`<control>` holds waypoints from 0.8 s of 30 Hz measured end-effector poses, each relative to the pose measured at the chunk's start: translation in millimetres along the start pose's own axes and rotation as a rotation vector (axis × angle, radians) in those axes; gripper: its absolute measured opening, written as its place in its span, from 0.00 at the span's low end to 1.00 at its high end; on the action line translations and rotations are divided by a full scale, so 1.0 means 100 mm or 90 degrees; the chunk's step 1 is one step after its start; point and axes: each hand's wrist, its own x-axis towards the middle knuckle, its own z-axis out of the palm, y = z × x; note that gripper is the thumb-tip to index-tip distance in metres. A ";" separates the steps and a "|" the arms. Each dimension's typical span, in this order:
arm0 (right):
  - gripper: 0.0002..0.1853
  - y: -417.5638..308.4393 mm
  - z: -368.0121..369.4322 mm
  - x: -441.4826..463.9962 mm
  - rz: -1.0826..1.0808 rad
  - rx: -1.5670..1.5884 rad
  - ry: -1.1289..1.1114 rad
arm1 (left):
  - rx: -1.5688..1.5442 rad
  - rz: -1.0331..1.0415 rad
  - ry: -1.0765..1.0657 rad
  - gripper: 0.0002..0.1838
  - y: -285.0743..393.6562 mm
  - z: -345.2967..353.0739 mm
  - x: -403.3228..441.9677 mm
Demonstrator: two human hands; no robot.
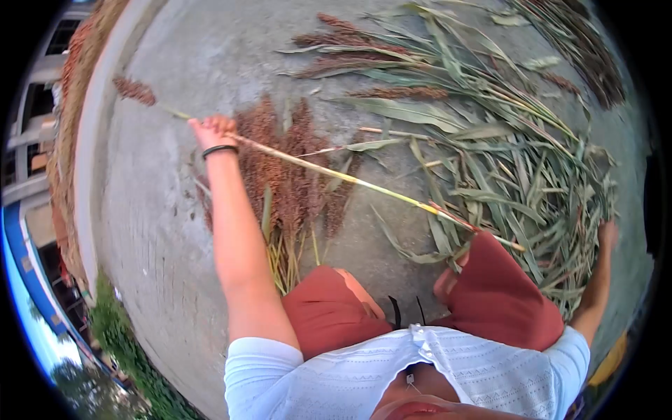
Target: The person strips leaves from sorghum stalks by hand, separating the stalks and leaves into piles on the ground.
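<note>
My left hand [213, 131] is closed around a long stalk [350, 178] just below its reddish-brown seed head [134, 91]. The stalk slants down to the right, across the front of my knee. Far to the right, my right hand [607, 234] is small and blurred at the edge of a pile of green leaves [518, 189]; its fingers cannot be made out. Beneath and beside my left forearm lies a bunch of reddish-brown seed heads [283, 161], its cut stems toward my leg.
More stalks with seed heads [350, 52] and long leaves lie on the concrete ground [189, 63] at the top. A dark bundle of stalks [584, 52] is at the top right. A low curb [94, 133], plants [129, 343] and buildings stand at the left.
</note>
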 end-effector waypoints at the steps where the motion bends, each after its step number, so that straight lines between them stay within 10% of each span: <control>1: 0.22 -0.33 -0.02 0.02 -0.103 0.059 0.054 | -0.019 -0.003 -0.040 0.33 -0.05 0.11 -0.03; 5: 0.15 -1.90 -0.81 -0.61 -0.485 0.382 0.099 | -0.039 0.069 -0.095 0.31 0.01 0.50 -0.25; 10: 0.23 -2.90 -2.12 -1.93 -0.726 0.659 -0.637 | 0.002 0.231 0.050 0.21 0.90 0.78 -0.24; 13: 0.20 -3.01 -2.39 -2.13 -0.903 0.466 -0.389 | 0.188 0.369 -0.023 0.19 3.12 0.64 0.26; 17: 0.22 -3.23 -2.12 -1.62 -0.721 0.378 -0.169 | 0.574 0.644 0.254 0.14 4.60 0.49 -0.92; 24: 0.11 -4.05 -1.02 -0.56 -0.489 0.339 0.235 | 0.998 0.840 0.671 0.12 5.20 0.26 -3.13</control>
